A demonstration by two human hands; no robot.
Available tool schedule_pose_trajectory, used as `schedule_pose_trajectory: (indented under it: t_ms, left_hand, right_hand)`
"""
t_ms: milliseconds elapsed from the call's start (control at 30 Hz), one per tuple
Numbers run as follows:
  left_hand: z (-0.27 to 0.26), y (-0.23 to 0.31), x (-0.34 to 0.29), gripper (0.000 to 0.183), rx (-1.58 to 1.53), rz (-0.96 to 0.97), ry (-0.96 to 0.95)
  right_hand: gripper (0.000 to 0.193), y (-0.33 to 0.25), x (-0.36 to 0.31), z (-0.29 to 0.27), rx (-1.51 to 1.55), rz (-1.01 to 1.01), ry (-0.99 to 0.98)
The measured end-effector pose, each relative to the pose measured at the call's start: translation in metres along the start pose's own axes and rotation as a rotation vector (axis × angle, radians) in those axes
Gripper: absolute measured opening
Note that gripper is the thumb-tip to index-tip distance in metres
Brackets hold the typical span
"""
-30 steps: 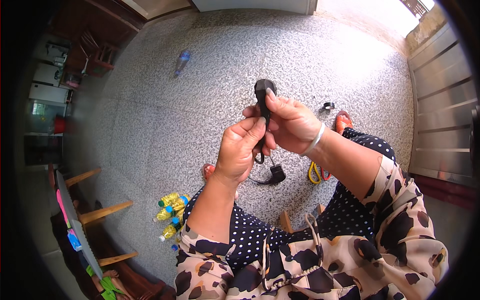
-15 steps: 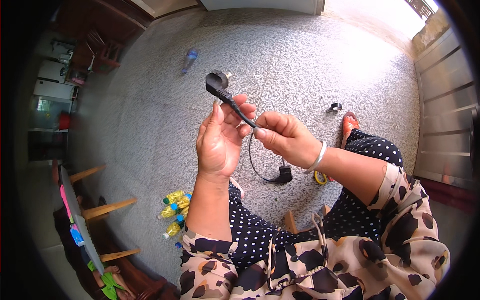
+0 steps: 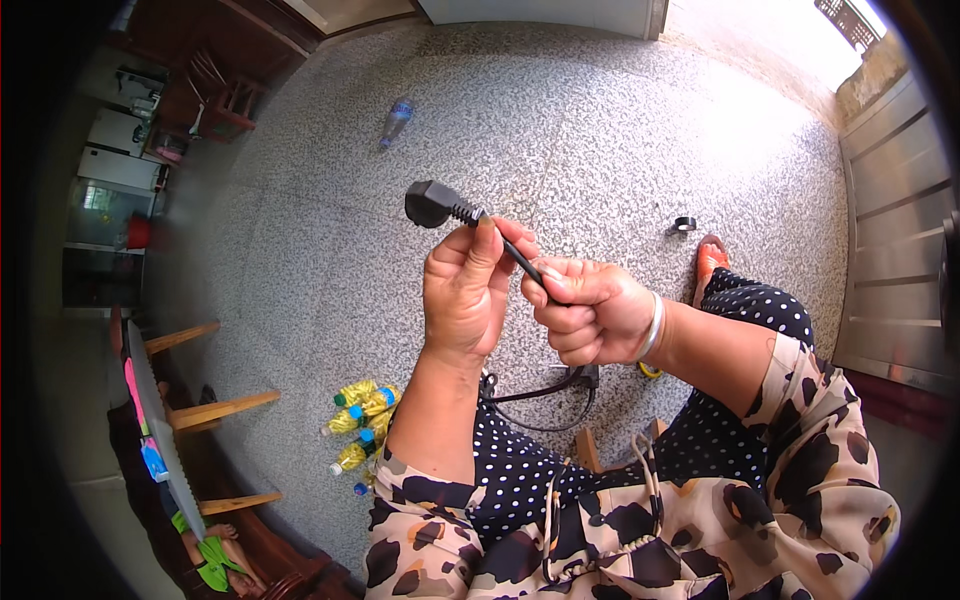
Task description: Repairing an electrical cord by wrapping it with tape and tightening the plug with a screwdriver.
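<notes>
A black power cord (image 3: 523, 262) runs between my two hands, its moulded plug (image 3: 430, 204) sticking out up and to the left. My left hand (image 3: 468, 285) pinches the cord just behind the plug's ribbed neck. Lower and to the right, my right hand (image 3: 595, 310) is closed round the cord in a fist, thumb on top. The rest of the cord hangs in a loop (image 3: 540, 425) below my hands. Its other connector (image 3: 588, 376) dangles under my right hand, partly hidden.
Several bottles with yellow contents (image 3: 352, 420) lie on the speckled floor (image 3: 300, 250) at left. A clear bottle (image 3: 397, 122) lies farther off, and a black tape roll (image 3: 685, 224) sits near my foot. A wooden-legged table (image 3: 185, 470) stands at far left.
My left fingers have closed on the cord behind the plug. The plug has turned and dropped a little, and my right hand has moved down and right, now gripping in a fist.
</notes>
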State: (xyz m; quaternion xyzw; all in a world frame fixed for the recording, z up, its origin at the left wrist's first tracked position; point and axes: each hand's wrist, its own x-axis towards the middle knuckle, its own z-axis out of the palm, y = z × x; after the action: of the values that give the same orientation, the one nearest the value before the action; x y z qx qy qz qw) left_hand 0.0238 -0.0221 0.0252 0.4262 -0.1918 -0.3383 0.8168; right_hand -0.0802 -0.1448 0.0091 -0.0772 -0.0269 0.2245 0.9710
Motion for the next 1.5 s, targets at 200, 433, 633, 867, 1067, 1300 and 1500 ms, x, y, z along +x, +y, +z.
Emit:
schedule_pose_trajectory:
  t_ms: [200, 433, 633, 867, 1067, 1300, 1500]
  left_hand:
    - [-0.001, 0.007, -0.001, 0.039, 0.037, -0.057, -0.054]
    - [0.009, 0.006, -0.005, 0.045, -0.029, -0.071, -0.068]
    - [0.003, 0.002, -0.009, 0.025, 0.458, 0.059, 0.022]
    - [0.007, 0.007, -0.006, 0.045, 0.137, -0.044, -0.017]
    - [0.010, 0.004, -0.007, 0.044, 0.114, -0.090, 0.038]
    - [0.005, -0.003, -0.009, 0.022, 0.090, -0.129, 0.073]
    - [0.007, 0.004, -0.007, 0.025, 0.026, -0.185, 0.048]
  right_hand:
    - [0.019, 0.005, -0.002, -0.003, 0.047, 0.023, -0.058]
    - [0.022, 0.008, -0.004, -0.003, 0.073, 0.047, -0.083]
    - [0.023, 0.011, -0.005, -0.003, -0.099, 0.009, 0.109]
    - [0.020, 0.011, -0.003, -0.004, -0.009, -0.052, 0.142]
    - [0.021, 0.009, -0.004, -0.005, -0.070, -0.077, 0.197]
    - [0.023, 0.015, -0.001, -0.003, -0.348, -0.153, 0.376]
    - [0.021, 0.014, 0.000, -0.005, -0.623, -0.346, 0.444]
